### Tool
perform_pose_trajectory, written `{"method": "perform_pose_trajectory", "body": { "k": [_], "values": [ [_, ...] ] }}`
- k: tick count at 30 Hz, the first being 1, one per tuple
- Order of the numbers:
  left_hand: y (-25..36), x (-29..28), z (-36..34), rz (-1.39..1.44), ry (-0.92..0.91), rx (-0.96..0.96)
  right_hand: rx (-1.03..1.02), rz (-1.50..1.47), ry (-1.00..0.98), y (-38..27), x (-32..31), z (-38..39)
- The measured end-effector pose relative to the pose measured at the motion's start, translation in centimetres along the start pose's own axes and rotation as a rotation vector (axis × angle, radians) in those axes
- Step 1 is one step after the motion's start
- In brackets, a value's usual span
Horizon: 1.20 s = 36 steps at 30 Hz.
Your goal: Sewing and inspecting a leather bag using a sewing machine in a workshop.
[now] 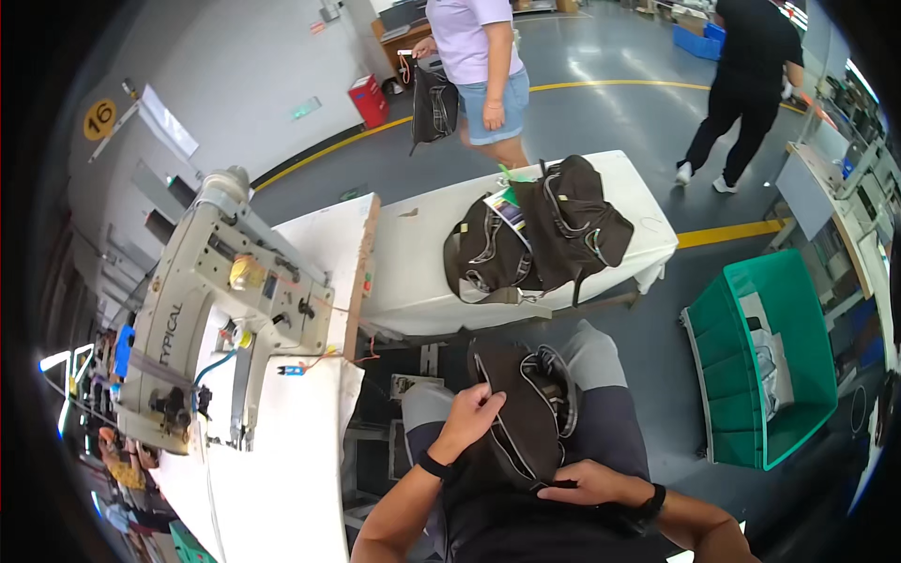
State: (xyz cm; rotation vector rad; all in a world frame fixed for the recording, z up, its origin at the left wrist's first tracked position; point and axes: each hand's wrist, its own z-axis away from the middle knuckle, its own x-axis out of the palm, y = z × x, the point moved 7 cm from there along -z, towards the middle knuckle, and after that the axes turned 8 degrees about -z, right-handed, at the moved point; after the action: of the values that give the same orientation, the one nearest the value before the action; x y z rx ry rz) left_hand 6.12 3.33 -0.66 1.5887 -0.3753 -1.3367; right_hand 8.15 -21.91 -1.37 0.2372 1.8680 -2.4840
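We have the dark bag (537,413) on the lap, its near end hard to make out against the black shirt (502,527); left hand (472,418) pinches the bag's edge, right hand (593,483) grips its near corner, some fingertips hidden from us. Bags (593,230) on the white table (648,211) ahead overlap, so we can't count them, and a printed card (507,208) is partly covered. Standing person's (474,42) head is cut off, and we can't identify the pale stuff (771,361) in the green bin (732,399).
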Motion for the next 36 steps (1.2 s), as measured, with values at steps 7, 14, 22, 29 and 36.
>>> {"method": "perform_pose_trajectory", "body": {
  "k": [7,14,22,29,36],
  "values": [
    [11.7,-12.7,6.3,-0.020,0.155,0.207,-0.225,0.161,0.220,-0.5,-5.8,-0.8],
    [13.9,-23.5,20.0,0.225,0.468,-0.217,-0.025,-0.124,0.376,5.6,-11.8,-5.2],
    [13.0,-26.9,34.7,-0.062,0.671,-0.678,-0.144,0.062,0.340,7.2,-13.4,-10.8],
    [7.5,-33.6,45.2,-0.472,0.721,-1.033,-0.173,0.188,0.292,5.7,-11.7,-12.5],
    [5.5,-52.4,48.5,-1.377,1.417,-0.799,-0.152,0.220,0.316,6.9,-12.2,-12.3]
  ]
}}
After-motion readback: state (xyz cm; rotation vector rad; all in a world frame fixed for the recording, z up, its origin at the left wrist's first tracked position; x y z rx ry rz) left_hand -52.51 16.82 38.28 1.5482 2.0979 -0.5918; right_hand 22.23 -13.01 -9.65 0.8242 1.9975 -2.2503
